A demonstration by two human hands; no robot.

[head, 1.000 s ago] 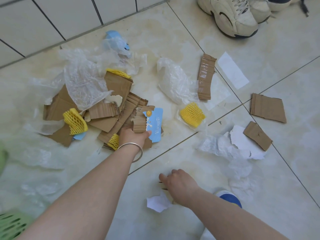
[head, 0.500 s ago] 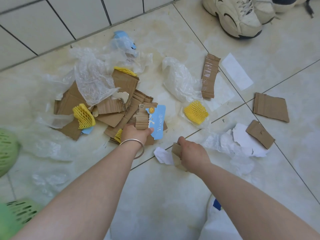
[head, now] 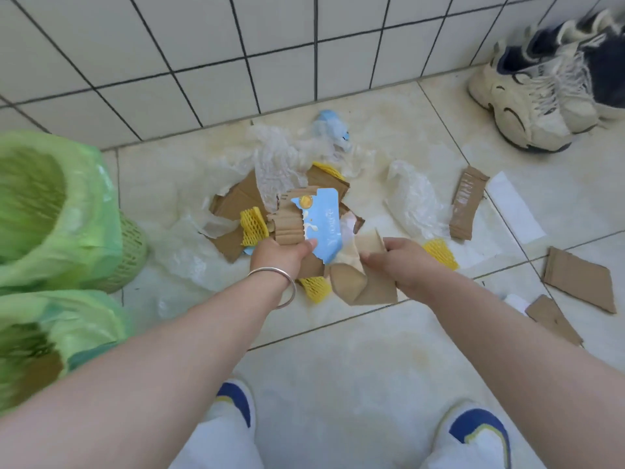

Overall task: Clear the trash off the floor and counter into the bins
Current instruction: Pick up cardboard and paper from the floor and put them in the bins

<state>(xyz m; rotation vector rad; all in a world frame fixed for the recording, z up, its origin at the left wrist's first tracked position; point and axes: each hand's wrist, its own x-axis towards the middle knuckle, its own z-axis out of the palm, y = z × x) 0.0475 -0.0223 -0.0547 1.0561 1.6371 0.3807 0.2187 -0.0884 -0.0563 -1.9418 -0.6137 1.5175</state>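
The left hand [head: 282, 255] is gripping a bundle of trash lifted off the tiled floor [head: 355, 360]: a strip of corrugated cardboard [head: 287, 221] and a blue printed carton piece [head: 323, 228], both standing up out of its curled fingers, with a yellow foam net [head: 314, 287] hanging below the wrist, which is wearing a silver bangle [head: 275, 282]. The right hand [head: 399, 262] is closing its fingers on a curled piece of tan cardboard [head: 358, 282] and holding it just beside the left hand's bundle, so the two handfuls are nearly touching. Behind the hands, near the foot of the white tiled wall [head: 203, 55], a heap of cardboard scraps [head: 236, 201], crumpled clear plastic film [head: 274, 160] and another yellow net [head: 252, 225] is lying on the floor. More clear plastic [head: 412, 198] is lying to the right of the heap, next to a torn cardboard strip [head: 466, 201] and a white paper slip [head: 514, 204]. Two flat cardboard pieces [head: 578, 279] are lying towards the floor's right edge. Two bins lined with green bags [head: 67, 204] are standing at the left edge, one nearer the wall and one nearer the person. A pair of worn sneakers [head: 541, 89] is sitting in the far right corner by the wall. The person's own white and blue shoes [head: 480, 431] are showing at the bottom edge.
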